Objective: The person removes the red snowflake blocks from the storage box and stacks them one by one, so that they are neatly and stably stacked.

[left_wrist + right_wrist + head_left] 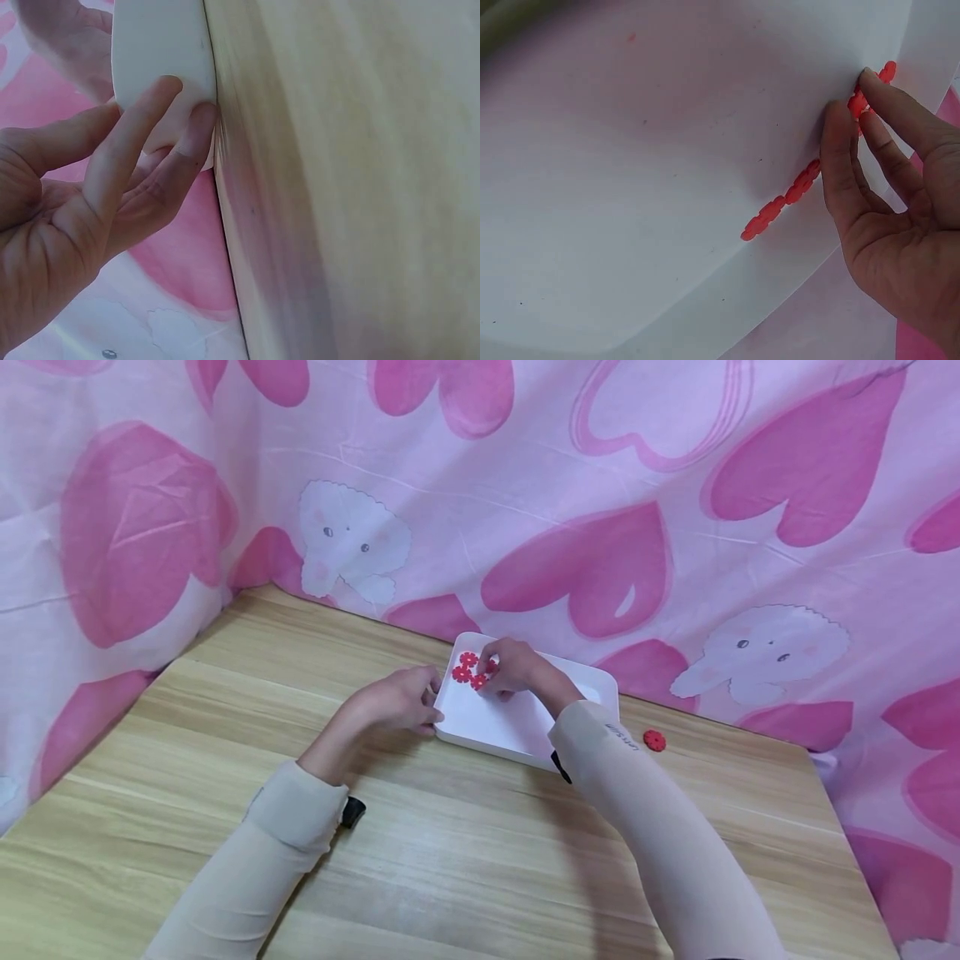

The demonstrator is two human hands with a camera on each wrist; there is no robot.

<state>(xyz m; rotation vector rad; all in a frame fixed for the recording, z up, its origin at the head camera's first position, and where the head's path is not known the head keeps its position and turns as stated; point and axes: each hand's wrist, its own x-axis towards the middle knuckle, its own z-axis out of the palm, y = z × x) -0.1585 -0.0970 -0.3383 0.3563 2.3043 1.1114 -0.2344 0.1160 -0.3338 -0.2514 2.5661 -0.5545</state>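
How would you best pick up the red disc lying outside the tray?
I'd pinch the disc by opposite edges of its notched rim, coming from above: it looks thin and lies flat on the table, so its underside seems hard to reach, while its top is uncovered.

One little line of writing shows, in the head view. It is on the pale beige, folded cloth cuff (592, 745) of the right sleeve, just up from the wrist. The small dark grey letters (622, 737) sit in one row on the top of the cuff, near its outer edge. In that view the row slants down to the right, along the sleeve. Part of it looks a bit like "Lets", with some more letters beside it, but they are too tiny and fuzzy to read for sure.
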